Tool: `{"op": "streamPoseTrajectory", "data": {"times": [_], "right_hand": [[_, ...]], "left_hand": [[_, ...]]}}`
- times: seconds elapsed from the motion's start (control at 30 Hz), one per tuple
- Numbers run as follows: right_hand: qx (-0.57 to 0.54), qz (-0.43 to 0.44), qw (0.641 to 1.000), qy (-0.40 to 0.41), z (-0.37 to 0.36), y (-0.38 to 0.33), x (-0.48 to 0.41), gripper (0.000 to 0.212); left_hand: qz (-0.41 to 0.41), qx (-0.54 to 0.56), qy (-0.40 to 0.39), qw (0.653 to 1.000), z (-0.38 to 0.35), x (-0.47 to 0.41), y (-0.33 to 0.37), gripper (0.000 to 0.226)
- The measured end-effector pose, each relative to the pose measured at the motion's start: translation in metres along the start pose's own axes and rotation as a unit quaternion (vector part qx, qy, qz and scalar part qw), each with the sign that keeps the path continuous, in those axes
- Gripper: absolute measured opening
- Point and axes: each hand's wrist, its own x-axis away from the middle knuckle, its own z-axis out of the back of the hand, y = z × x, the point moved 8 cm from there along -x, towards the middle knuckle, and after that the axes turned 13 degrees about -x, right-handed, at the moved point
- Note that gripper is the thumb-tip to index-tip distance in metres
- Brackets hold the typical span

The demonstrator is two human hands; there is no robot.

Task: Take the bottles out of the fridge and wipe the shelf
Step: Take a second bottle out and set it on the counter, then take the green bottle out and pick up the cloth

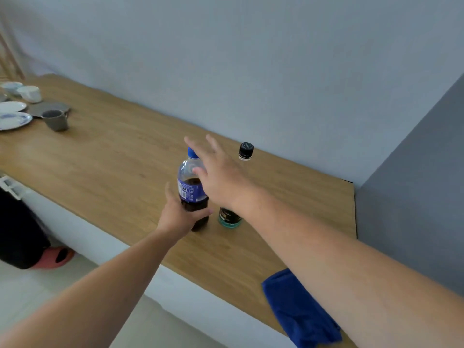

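Observation:
A cola bottle (190, 187) with a blue cap and blue label stands upright on the wooden counter (113, 156). My left hand (178, 214) is wrapped around its lower half. To its right stands a clear glass bottle (245, 151) with a black cap and a dark label; my right forearm hides most of its body. My right hand (218, 174) hovers between the two bottles with its fingers spread and holds nothing. A blue cloth (298, 310) lies on the counter's near edge under my right arm.
Plates (13, 119), a grey mug (56, 120) and white cups (30, 93) sit at the counter's far left. A grey cabinet side (414, 197) bounds the counter on the right, with the wall behind. A dark and pink object (37, 254) lies on the floor at the left.

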Motion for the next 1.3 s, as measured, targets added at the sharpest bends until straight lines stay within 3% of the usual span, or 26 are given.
{"op": "streamPoseTrajectory", "data": {"times": [0.07, 0.13, 0.2, 0.27, 0.37, 0.5, 0.6, 0.77, 0.9, 1.03, 1.17, 1.23, 1.3], "right_hand": [[-0.026, 0.046, 0.996, 0.076, 0.023, -0.002, 0.054, 0.058], [-0.059, 0.063, 0.988, 0.128, 0.043, 0.004, 0.120, 0.055], [-0.058, 0.041, 0.986, 0.151, 0.058, 0.023, 0.184, 0.052], [-0.059, 0.003, 0.984, 0.169, 0.070, 0.045, 0.241, 0.049], [-0.063, -0.034, 0.977, 0.203, 0.093, 0.078, 0.318, 0.048], [-0.054, -0.074, 0.970, 0.225, 0.124, 0.114, 0.409, 0.049], [-0.051, -0.098, 0.963, 0.247, 0.148, 0.142, 0.480, 0.049], [-0.044, -0.166, 0.941, 0.292, 0.180, 0.201, 0.607, 0.052], [-0.044, -0.222, 0.906, 0.357, 0.200, 0.252, 0.688, 0.056], [-0.049, -0.265, 0.866, 0.422, 0.200, 0.309, 0.736, 0.064], [-0.043, -0.286, 0.839, 0.462, 0.195, 0.385, 0.733, 0.080], [-0.048, -0.292, 0.831, 0.472, 0.193, 0.425, 0.721, 0.083], [-0.056, -0.306, 0.828, 0.466, 0.191, 0.463, 0.705, 0.087]], "left_hand": [[0.085, -0.018, -0.019, 0.996, -0.012, 0.032, -0.010, 0.129], [0.081, -0.023, -0.076, 0.994, -0.035, 0.081, -0.006, 0.106], [-0.033, -0.055, -0.160, 0.985, -0.061, 0.138, 0.020, 0.085], [-0.174, -0.132, -0.206, 0.954, -0.081, 0.186, 0.049, 0.078], [-0.325, -0.222, -0.179, 0.902, -0.109, 0.235, 0.091, 0.080], [-0.413, -0.251, -0.148, 0.863, -0.158, 0.292, 0.131, 0.080], [-0.446, -0.262, -0.151, 0.843, -0.199, 0.343, 0.149, 0.076], [-0.492, -0.281, -0.235, 0.790, -0.296, 0.430, 0.163, 0.064], [-0.482, -0.260, -0.303, 0.780, -0.380, 0.461, 0.174, 0.055], [-0.466, -0.263, -0.334, 0.776, -0.458, 0.456, 0.181, 0.075], [-0.477, -0.296, -0.338, 0.755, -0.545, 0.413, 0.201, 0.070], [-0.476, -0.292, -0.319, 0.766, -0.592, 0.379, 0.217, 0.069], [-0.470, -0.292, -0.306, 0.775, -0.629, 0.354, 0.233, 0.050]]}}
